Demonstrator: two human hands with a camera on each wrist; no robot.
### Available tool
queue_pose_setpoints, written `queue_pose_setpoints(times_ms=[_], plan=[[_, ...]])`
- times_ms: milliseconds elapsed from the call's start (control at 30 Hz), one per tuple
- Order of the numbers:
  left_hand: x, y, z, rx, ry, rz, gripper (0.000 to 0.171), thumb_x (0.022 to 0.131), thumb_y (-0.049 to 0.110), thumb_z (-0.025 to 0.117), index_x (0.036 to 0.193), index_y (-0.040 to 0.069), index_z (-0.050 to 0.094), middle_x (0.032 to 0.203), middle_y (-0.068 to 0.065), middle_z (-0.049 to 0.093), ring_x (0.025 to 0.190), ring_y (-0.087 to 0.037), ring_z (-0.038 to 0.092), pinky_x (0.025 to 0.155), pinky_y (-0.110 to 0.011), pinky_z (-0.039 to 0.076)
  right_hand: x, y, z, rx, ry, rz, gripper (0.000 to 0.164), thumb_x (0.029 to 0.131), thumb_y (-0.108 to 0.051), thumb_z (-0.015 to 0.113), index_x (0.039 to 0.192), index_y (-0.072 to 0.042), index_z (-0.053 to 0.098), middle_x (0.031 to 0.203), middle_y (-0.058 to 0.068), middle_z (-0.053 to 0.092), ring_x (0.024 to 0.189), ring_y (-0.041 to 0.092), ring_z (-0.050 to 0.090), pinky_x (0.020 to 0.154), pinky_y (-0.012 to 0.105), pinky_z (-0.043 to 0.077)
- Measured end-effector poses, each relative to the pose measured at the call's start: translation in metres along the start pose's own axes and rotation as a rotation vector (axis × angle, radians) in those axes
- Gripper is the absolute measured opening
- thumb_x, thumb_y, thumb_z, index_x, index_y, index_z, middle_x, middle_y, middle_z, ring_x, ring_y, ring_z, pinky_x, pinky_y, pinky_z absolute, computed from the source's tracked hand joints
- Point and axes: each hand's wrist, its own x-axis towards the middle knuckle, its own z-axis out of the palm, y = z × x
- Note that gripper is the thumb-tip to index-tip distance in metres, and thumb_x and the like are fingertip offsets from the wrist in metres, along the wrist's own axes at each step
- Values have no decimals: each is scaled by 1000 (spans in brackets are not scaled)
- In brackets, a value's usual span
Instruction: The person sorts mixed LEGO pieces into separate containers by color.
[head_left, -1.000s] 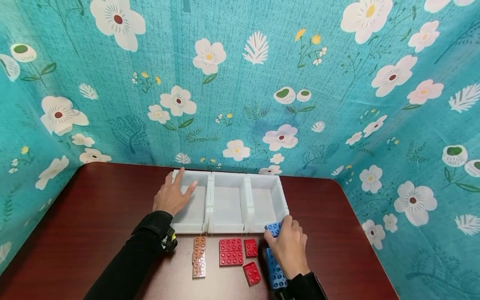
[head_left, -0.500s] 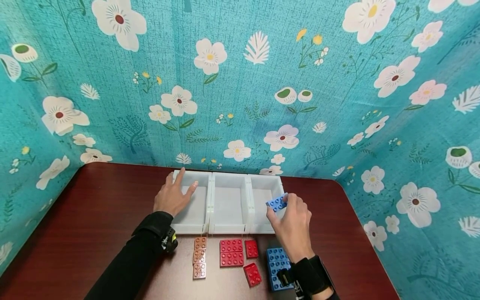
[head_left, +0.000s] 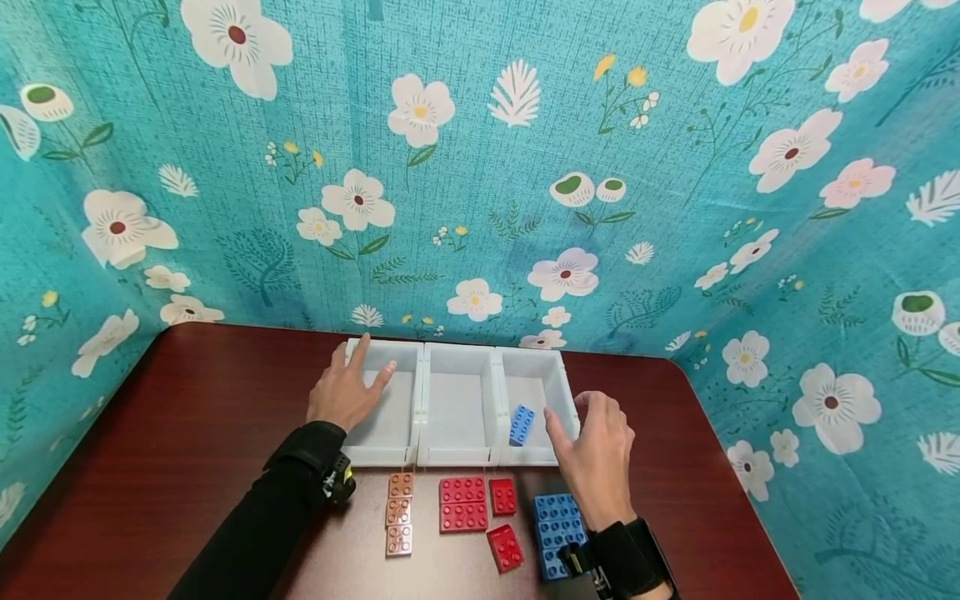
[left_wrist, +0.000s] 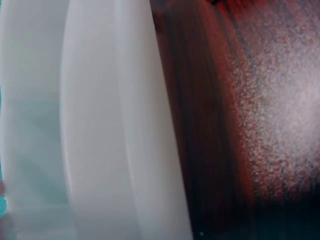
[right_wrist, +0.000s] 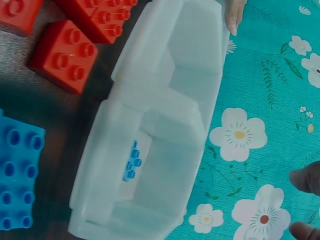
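Note:
In the head view, a blue toy brick (head_left: 522,425) lies in the right compartment of a white three-part bin (head_left: 457,457); the right wrist view also shows this blue brick (right_wrist: 132,162) on the compartment floor. My right hand (head_left: 598,450) hovers over that compartment's right wall, thumb and fingers apart, holding nothing. At the bin's left end, my left hand (head_left: 347,392) rests on the left compartment's wall with fingers spread. Several more blue bricks (head_left: 558,521) sit together below my right hand, partly hidden by the wrist camera. The left wrist view shows mainly the white bin wall (left_wrist: 100,120).
Red bricks (head_left: 462,505) lie in front of the middle of the bin, with a tilted red brick (head_left: 505,547) nearer the front. A column of orange-brown bricks (head_left: 399,512) stands left of them. Behind the dark wooden table (head_left: 225,417) hangs a flowered teal cloth (head_left: 480,167).
My right hand carried a blue brick from the blue group up over the right compartment and let it go there. Its fingers have parted. My left hand has stayed in place.

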Motion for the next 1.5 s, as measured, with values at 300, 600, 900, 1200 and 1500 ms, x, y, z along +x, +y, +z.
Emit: queue_pose_setpoints(times_ms=[300, 600, 900, 1200, 1500], plan=[[1, 0, 0, 0, -7, -7, 80, 101, 58, 50, 163, 16, 22, 160, -30, 21, 122, -58, 50, 89, -71, 46, -17, 12, 2, -55, -147, 111, 42, 85, -19, 83, 110, 3, 57, 102, 22, 59, 94, 38, 56, 90, 61, 43], [2, 0, 0, 0, -24, -16, 80, 101, 59, 49, 163, 16, 21, 161, -30, 18, 124, -59, 48, 90, -72, 45, -36, 20, 11, -126, -223, 152, 43, 83, -18, 86, 106, 2, 55, 91, 17, 55, 87, 37, 55, 88, 64, 43], [2, -2, 1, -1, -14, -9, 79, 102, 58, 49, 163, 16, 22, 161, -30, 20, 123, -59, 49, 89, -71, 45, -61, 26, 23, -174, -269, 167, 46, 76, -20, 90, 102, -1, 57, 93, 18, 58, 89, 40, 59, 84, 63, 45], [3, -2, 1, 0, -7, -2, 81, 101, 60, 49, 163, 17, 22, 161, -30, 20, 122, -59, 49, 88, -72, 46, -78, 33, 32, -246, -452, 307, 69, 73, -33, 91, 118, 5, 55, 103, 26, 59, 93, 45, 60, 83, 65, 44], [2, 0, 0, -3, -10, 0, 81, 101, 61, 49, 164, 19, 19, 161, -29, 19, 122, -58, 49, 86, -71, 46, -68, 29, 28, -196, -467, 257, 54, 73, -21, 88, 107, 2, 53, 88, 17, 55, 86, 39, 59, 84, 65, 43]])
